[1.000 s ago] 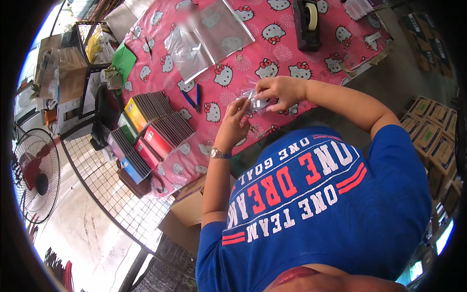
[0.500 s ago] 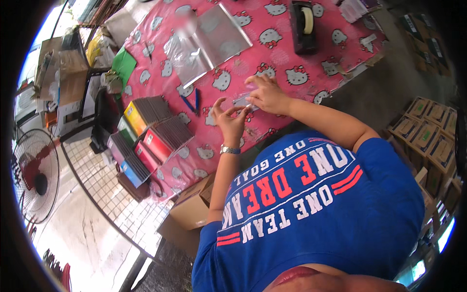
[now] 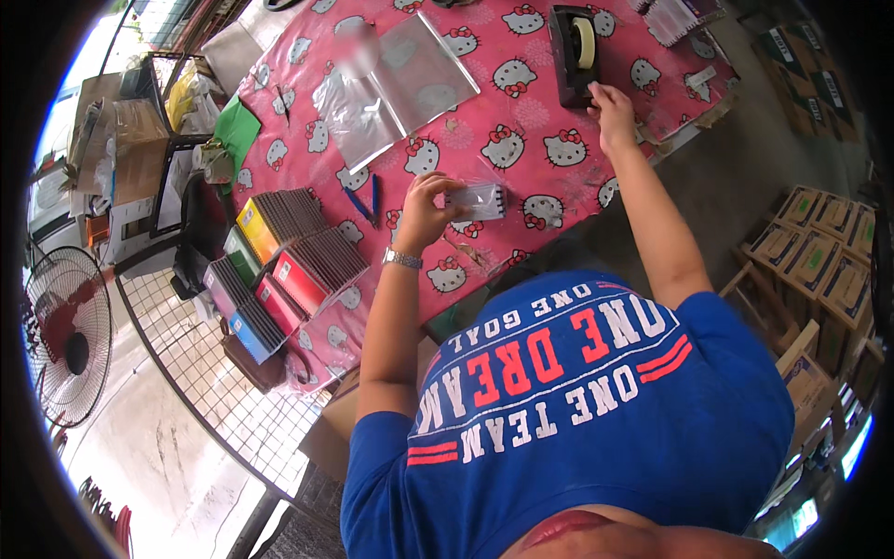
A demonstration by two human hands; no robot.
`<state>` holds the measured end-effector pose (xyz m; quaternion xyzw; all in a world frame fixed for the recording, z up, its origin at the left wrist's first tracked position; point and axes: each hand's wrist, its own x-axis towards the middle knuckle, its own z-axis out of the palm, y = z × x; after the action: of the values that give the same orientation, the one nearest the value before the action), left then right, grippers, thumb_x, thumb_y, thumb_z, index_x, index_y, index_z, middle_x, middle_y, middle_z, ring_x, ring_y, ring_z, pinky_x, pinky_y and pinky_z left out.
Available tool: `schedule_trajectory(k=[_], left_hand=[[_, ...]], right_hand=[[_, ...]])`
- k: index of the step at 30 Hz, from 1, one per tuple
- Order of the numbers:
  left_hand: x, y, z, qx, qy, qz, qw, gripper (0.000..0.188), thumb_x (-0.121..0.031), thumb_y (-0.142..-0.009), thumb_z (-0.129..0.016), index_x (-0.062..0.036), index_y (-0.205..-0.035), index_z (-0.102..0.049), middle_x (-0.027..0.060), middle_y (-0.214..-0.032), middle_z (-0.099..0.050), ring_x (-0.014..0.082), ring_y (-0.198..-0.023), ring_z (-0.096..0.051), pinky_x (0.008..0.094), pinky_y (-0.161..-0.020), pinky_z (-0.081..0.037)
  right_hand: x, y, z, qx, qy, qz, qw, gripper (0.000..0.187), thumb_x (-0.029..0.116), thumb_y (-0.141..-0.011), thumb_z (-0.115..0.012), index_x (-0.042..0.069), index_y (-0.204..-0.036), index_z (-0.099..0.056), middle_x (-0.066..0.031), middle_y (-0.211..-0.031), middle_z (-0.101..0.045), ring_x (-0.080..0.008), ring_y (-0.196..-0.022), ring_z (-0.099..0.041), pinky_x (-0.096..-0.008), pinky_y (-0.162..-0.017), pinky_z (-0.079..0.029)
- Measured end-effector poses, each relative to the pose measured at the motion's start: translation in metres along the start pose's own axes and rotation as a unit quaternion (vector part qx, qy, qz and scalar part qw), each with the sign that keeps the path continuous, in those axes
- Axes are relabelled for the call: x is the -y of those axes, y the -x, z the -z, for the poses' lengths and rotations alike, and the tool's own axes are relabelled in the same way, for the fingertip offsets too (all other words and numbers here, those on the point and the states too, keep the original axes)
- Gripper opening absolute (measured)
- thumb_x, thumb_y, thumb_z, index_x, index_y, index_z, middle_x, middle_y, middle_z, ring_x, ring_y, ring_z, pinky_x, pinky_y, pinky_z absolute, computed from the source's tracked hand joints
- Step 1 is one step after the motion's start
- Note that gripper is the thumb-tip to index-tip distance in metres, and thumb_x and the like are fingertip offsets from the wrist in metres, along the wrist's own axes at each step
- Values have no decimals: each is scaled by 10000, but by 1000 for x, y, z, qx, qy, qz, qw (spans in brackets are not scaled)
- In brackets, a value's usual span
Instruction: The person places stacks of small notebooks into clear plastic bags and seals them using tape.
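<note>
A small spiral-bound notepad [image 3: 480,200] in clear plastic lies on the pink patterned tablecloth, its black coil facing right. My left hand [image 3: 428,212], with a metal watch on the wrist, grips the notepad's left end between thumb and fingers. Farther right, my right hand [image 3: 612,114] reaches to the near end of a black tape dispenser [image 3: 564,58] carrying a pale roll of tape. The fingertips are pinched together at that end; whatever is between them is too small to see.
Clear plastic sheets [image 3: 400,88] lie beyond my left hand, and blue-handled pliers [image 3: 365,198] beside it. Stacked spiral notebooks [image 3: 303,265] fill the table's left edge. Another notebook bundle [image 3: 666,20] sits at the far right. Cartons [image 3: 812,242] are piled right of the table.
My right hand has left the notepad and moved far right to the tape dispenser. My left hand has shifted slightly left and still holds the notepad, now more exposed.
</note>
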<state>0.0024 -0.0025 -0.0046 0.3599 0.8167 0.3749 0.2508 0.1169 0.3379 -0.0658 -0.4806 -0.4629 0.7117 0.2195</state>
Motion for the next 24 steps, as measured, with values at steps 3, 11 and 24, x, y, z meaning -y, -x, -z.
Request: schedule_trajectory(k=[3,11,24], left_hand=[[0,0,5,53,56,12,997,397,-48,-620,-782,-51,-1008,-699,95,-1056,-641,237,-1060,-573,354,-944,-450],[3,4,-2,76,159,85,981,364,-12,-684,-749,-24,-1043,-685,83,-1082,-648,175,-1029,-591,316,-926,-456],[-13,17,-10,10,73,13,997,469,5,-715,-706,-137,-1157,-644,118,-1239,-562,249,-1171,-520,368,-995,-411]], right_hand=[[-33,34,11,45,-121,100,987,102,154,-904,-617,96,-822,-604,25,-735,-527,-60,-624,-471,-207,-559,-423],[-11,51,-93,566,130,-197,790,123,180,-860,-639,67,-894,-604,8,-712,-533,-84,-554,-483,-232,-494,-371],[-73,34,-100,605,547,11,579,541,603,-721,-716,79,-790,-598,-64,-698,-584,-172,-697,-565,-336,-632,-447]])
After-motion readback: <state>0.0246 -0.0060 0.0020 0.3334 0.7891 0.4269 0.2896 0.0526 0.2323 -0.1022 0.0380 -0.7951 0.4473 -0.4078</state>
